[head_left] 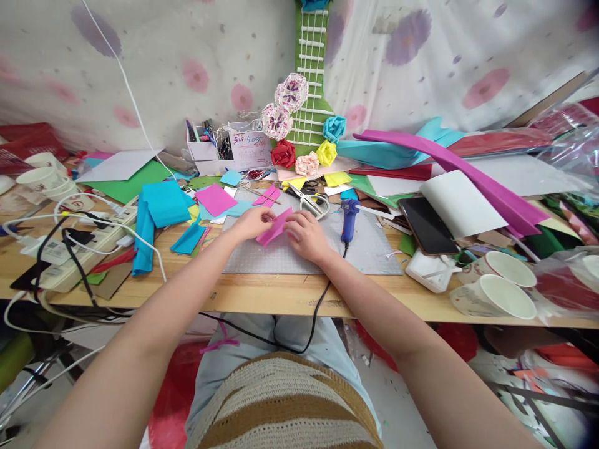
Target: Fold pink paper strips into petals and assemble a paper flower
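Over the grey cutting mat I hold a folded piece of pink crepe paper at a slant. My left hand pinches its left edge with closed fingers. At its upper right edge, my right hand grips it with fingers curled. Just behind the hands lie more pink paper pieces and a pair of scissors with pale handles. A blue hot glue gun rests on the mat right of my right hand, its black cord running off the table's front edge.
A green paper guitar with paper flowers leans at the back. On the left are a power strip, cables and blue crepe paper. To the right are a phone, paper cups and a long magenta crepe sheet.
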`<action>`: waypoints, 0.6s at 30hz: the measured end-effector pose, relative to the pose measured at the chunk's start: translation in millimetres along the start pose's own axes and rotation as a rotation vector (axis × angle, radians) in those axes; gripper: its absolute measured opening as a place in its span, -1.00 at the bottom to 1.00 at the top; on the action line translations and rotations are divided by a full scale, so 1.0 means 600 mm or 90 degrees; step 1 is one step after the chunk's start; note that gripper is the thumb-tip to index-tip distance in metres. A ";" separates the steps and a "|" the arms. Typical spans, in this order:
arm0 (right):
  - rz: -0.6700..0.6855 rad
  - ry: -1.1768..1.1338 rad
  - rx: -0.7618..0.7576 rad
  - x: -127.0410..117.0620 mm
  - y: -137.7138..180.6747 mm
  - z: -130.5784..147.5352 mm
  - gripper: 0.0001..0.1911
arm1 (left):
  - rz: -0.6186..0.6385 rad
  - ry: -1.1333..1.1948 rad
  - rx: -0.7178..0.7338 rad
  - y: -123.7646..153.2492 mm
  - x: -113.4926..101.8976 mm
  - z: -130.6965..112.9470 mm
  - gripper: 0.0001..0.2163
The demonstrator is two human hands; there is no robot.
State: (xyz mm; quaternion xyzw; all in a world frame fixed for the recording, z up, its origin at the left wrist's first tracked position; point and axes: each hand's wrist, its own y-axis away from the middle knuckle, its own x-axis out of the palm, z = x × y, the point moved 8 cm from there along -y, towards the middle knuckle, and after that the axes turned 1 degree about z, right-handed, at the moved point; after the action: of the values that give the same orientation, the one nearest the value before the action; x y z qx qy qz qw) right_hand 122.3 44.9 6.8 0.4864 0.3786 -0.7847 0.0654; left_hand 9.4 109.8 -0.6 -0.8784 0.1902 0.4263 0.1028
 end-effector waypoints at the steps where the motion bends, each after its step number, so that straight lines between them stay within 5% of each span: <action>1: 0.004 0.004 0.001 0.002 -0.002 0.001 -0.68 | -0.037 0.009 -0.010 0.003 -0.003 0.001 -0.77; 9: 0.050 0.059 -0.003 0.024 -0.015 0.008 -0.71 | -0.117 0.066 -0.075 0.010 0.015 0.034 -0.74; 18: 0.113 0.027 -0.067 0.032 -0.014 0.023 -0.76 | -0.205 -0.119 -0.051 0.035 -0.009 0.020 -0.68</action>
State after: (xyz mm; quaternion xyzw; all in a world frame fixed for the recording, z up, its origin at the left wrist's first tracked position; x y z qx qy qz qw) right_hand 98.8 46.8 -1.1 0.5304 0.3756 -0.7446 0.1521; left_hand -11.3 96.3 -4.1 -0.8576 0.0198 0.4910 0.1521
